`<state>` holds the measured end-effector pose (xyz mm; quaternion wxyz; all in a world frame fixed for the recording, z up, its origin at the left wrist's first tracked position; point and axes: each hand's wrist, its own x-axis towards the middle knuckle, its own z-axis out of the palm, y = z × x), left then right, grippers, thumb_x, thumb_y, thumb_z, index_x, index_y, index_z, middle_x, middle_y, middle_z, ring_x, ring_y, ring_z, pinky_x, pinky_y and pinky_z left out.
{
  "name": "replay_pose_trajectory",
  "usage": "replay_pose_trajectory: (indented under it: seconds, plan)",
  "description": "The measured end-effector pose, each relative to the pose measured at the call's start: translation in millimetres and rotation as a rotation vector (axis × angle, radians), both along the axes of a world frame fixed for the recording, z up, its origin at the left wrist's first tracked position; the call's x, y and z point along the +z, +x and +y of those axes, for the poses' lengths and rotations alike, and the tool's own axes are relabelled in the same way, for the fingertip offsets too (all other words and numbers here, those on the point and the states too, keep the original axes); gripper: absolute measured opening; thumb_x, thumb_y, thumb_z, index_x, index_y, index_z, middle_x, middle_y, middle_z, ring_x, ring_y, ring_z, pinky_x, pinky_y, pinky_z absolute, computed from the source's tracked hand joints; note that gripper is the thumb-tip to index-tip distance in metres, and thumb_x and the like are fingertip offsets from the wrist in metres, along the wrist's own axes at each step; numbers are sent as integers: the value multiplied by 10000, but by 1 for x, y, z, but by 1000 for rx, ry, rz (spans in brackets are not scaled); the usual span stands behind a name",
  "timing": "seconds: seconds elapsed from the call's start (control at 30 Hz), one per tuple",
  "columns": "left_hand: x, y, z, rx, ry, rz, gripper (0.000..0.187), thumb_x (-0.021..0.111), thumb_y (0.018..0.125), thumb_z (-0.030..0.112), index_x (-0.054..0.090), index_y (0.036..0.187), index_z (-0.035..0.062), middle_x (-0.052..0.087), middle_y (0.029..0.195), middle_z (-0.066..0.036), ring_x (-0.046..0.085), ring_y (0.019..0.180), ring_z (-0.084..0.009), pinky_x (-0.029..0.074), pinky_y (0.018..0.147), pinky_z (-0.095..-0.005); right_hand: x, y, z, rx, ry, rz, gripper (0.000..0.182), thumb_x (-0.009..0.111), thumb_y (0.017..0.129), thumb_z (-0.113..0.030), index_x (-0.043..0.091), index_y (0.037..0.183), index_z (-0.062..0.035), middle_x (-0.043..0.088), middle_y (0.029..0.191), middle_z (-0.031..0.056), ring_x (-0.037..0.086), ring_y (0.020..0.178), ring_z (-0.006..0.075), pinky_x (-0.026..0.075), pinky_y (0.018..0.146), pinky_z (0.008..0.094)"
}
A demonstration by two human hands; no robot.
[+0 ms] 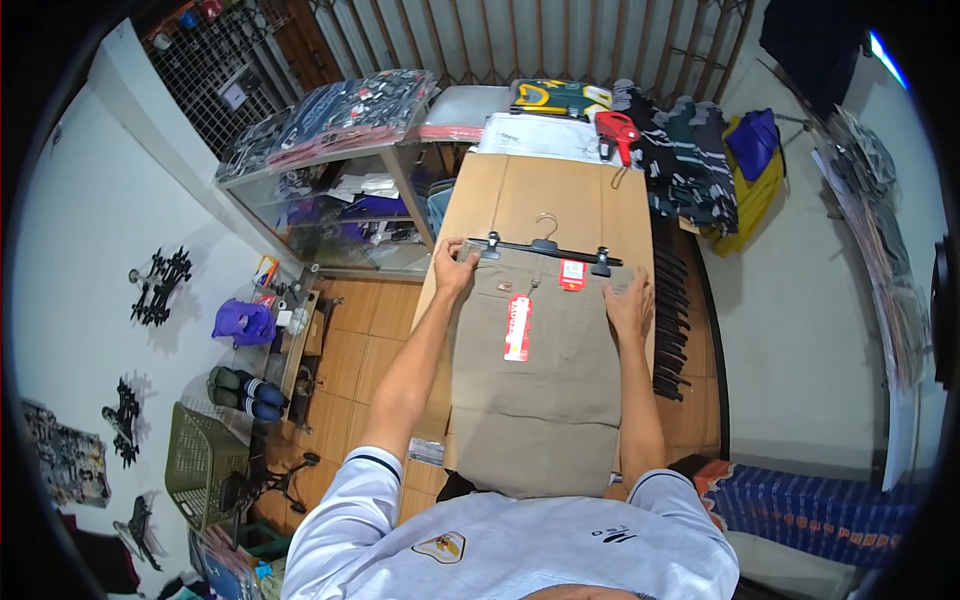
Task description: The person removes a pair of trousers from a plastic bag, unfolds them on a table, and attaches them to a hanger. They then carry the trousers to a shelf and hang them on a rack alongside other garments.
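Beige trousers (530, 400), folded lengthwise, lie on a cardboard-topped table. Along their waistband runs a black clip hanger (545, 246) with a metal hook, its two clips at the waistband's left and right. A red and white tag (518, 328) and a smaller red label (572, 275) are on the trousers. My left hand (455, 268) is closed at the waistband's left corner, thumb on the cloth beside the left clip. At the opposite corner, just below the right clip, my right hand (628, 300) has its fingers apart, with the thumb by the cloth's edge.
A red tag gun or scanner-like tool (617, 136) rests at the table's far end, near packaged clothes (560, 97). Left of the table stands a glass display case (330, 205) topped with packed garments. Black hangers (670, 320) line the right side. A green basket (205, 465) is at lower left.
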<state>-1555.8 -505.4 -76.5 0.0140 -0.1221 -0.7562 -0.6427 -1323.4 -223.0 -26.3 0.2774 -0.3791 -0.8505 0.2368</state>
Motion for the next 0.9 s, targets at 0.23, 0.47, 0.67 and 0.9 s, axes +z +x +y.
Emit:
replay_pose_trajectory:
  seconds: [0.23,0.47,0.67,0.9]
  plan:
    - [6,10,3,101,-224,156,531,823,732,68,555,1182,-15,691,979,-161,669,895,-280,529,846,-372,10,1,26,161,-325,-152,544,804,732,-327,619,1183,-85,708,1125,163,660,1082,363,504,907,494]
    - [51,47,38,78,-528,516,523,749,810,168,529,1257,9,576,1219,-211,492,1206,-377,405,1034,-472,1,11,28,292,-330,141,518,781,742,-284,606,1181,-75,706,1105,187,666,1067,368,505,910,462]
    - [96,64,141,-421,-406,478,430,699,913,267,590,1214,-21,658,1165,-217,630,1114,-336,487,971,-419,-18,1,35,301,-494,325,456,835,737,-237,667,1103,-22,733,993,152,705,921,274,537,839,384]
    - [84,49,236,-708,-655,223,525,497,1014,454,679,1022,-39,702,935,-243,688,931,-336,520,836,-426,-6,7,32,351,-537,399,354,819,783,-201,698,1069,-31,744,969,101,696,888,197,529,830,343]
